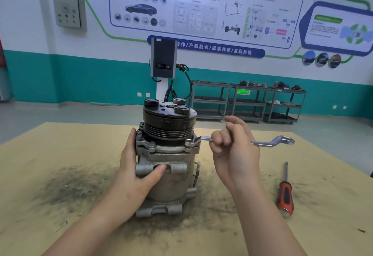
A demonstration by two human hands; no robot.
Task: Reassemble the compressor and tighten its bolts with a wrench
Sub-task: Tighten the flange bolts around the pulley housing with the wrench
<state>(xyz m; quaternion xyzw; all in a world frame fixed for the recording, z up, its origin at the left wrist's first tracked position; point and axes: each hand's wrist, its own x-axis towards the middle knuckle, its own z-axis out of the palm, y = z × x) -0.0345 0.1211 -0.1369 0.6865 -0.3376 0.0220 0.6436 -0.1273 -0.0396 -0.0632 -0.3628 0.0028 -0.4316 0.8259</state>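
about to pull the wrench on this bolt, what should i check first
1. Ring end of the silver offset ring wrench seated on the bolt: ok.
2. Right hand grip on the shank: ok.
3. Left hand bracing the grey metal compressor: ok.
4. Compressor upright on the tan table: ok.
5. Red-handled screwdriver clear of the swing: ok.
6. Bolt tightness: cannot tell.

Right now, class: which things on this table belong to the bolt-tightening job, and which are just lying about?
In use: compressor, steadied by the left hand; wrench, held by the right hand, its ring end on a bolt.

Lying about: screwdriver; dark grit on the table.
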